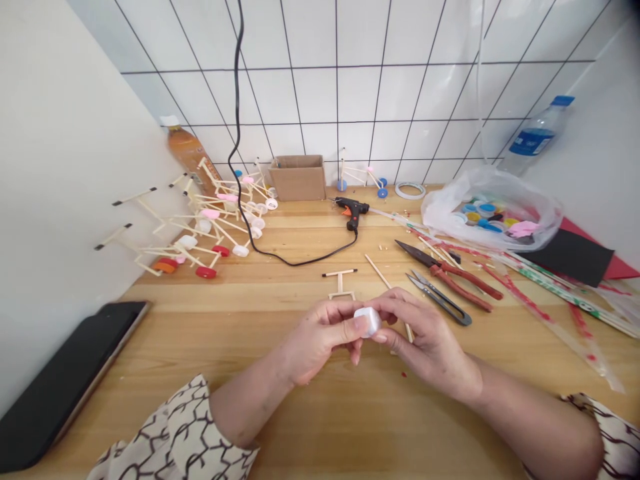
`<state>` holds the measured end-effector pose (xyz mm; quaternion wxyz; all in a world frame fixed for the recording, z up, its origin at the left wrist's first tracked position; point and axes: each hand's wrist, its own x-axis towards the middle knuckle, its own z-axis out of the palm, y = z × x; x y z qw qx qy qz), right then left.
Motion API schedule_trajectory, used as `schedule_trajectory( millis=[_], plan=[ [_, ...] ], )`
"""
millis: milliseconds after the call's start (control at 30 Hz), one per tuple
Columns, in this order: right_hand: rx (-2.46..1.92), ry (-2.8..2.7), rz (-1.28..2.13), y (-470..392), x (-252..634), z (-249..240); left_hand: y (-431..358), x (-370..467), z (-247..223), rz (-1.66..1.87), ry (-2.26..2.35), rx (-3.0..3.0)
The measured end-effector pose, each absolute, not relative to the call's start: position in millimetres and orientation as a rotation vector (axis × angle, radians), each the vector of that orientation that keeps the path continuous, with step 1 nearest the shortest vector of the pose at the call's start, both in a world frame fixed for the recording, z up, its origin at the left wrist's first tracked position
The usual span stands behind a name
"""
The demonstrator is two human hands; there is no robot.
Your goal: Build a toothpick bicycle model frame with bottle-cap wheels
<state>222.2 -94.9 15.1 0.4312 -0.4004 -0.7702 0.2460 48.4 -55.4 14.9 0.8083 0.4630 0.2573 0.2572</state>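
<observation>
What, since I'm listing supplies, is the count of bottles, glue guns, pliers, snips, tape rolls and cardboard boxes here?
Bottles: 2
Glue guns: 1
Pliers: 1
Snips: 1
Tape rolls: 1
Cardboard boxes: 1
Total: 7

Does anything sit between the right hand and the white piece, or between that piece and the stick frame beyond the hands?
Nothing visible separates the right hand from the white piece; its fingertips are at the piece's edge. Toward the stick frame, fingers of the left hand, which grips the piece, lie in between.
</observation>
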Motion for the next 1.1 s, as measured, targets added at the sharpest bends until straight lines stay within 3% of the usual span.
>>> schedule_trajectory(
  millis=[433, 733, 1100],
  plan=[
    [-0.959, -1.873, 0.649, -96, 222, 15, -55, 45, 14, 0.616, 0.523, 1.142],
    [-0.971, -1.318, 1.362, -92, 227, 14, -64, 41, 19, 0.781, 0.71, 1.648],
    [-0.754, -0.922, 2.002, -94, 219, 12, -69, 39, 21, 1.025, 0.586, 2.17]
  ],
)
